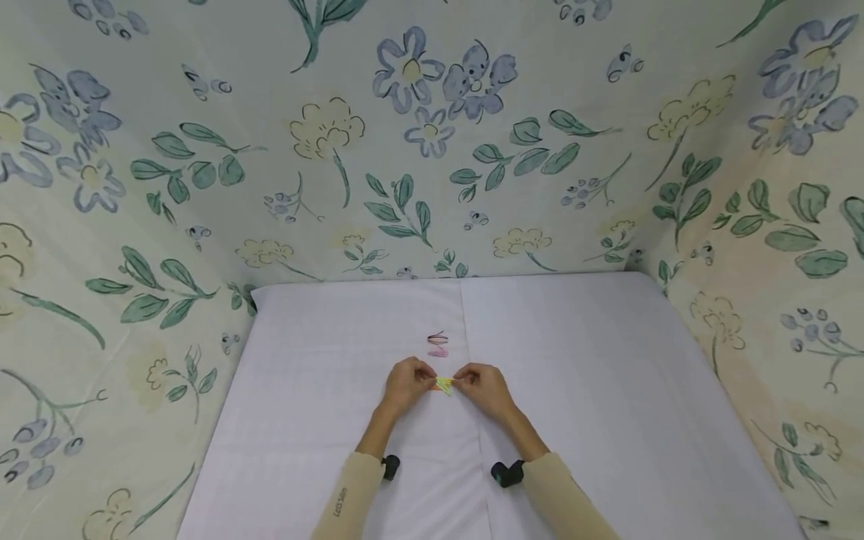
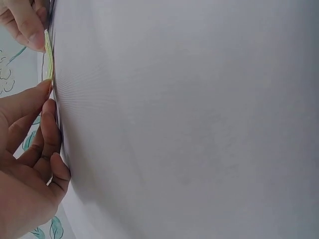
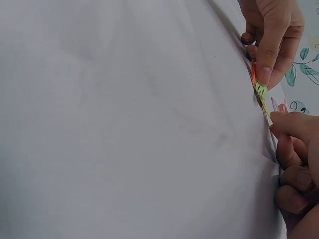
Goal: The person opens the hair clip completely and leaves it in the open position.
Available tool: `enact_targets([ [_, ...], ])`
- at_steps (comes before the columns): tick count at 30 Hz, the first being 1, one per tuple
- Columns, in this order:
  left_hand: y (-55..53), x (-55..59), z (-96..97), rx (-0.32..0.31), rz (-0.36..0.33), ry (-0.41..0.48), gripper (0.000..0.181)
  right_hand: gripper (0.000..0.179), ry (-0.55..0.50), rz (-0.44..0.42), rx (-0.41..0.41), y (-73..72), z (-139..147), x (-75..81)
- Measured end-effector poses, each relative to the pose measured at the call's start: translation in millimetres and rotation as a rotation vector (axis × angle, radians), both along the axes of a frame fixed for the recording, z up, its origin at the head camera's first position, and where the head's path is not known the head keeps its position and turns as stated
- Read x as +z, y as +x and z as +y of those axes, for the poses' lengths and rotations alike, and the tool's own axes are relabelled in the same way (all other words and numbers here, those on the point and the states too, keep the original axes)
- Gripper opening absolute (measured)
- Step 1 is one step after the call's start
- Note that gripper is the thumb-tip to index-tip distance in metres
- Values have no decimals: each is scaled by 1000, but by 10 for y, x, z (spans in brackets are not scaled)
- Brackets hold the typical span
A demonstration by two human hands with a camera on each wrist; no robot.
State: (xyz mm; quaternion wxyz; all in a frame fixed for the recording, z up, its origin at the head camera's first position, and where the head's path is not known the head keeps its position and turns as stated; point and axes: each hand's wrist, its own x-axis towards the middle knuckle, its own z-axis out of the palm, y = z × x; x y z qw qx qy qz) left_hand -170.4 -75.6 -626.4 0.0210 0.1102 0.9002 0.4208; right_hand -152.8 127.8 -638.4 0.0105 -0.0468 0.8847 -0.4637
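Low over the white-covered table, my left hand [image 1: 408, 384] and right hand [image 1: 484, 388] face each other. Between them is a small yellow-green hair clip [image 1: 443, 385], pinched by thumb and fingertips at either end. Its striped face [image 3: 260, 91] shows in the right wrist view, and the left wrist view has it edge-on as a thin strip [image 2: 49, 57]. Something orange [image 3: 253, 73] lies beside it at the left fingertips, partly hidden by them. Farther back, a pink hair clip [image 1: 438, 352] lies just in front of a dark red one [image 1: 437, 340].
White cloth [image 1: 567, 360] with a lengthwise crease covers the table. A flowered fabric wall [image 1: 432, 202] rises behind the table's back edge and along both sides. Dark wrist devices [image 1: 508, 474] sit at both sleeve cuffs.
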Motion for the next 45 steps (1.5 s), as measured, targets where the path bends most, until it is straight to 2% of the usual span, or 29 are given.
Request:
enact_targets([
  [7, 6, 10, -17, -26, -21, 4, 3, 5, 3, -5, -5, -14, 10, 11],
  [16, -21, 17, -30, -33, -30, 40, 7, 8, -120, -54, -38, -59, 27, 6],
  [24, -25, 65, -56, -35, -26, 116, 7, 11, -161, -45, -54, -88, -3, -2],
  [33, -73, 32, -67, -18, -13, 172, 4, 9, -215, -40, -61, -109, -20, -21],
  [37, -78, 58, -63, -15, 3, 180, 5, 9, -211, 0, -52, -114, -13, -36],
  [45, -124, 48, -94, -41, 91, 193, 9, 8, -184, 51, -28, -136, -40, 11],
])
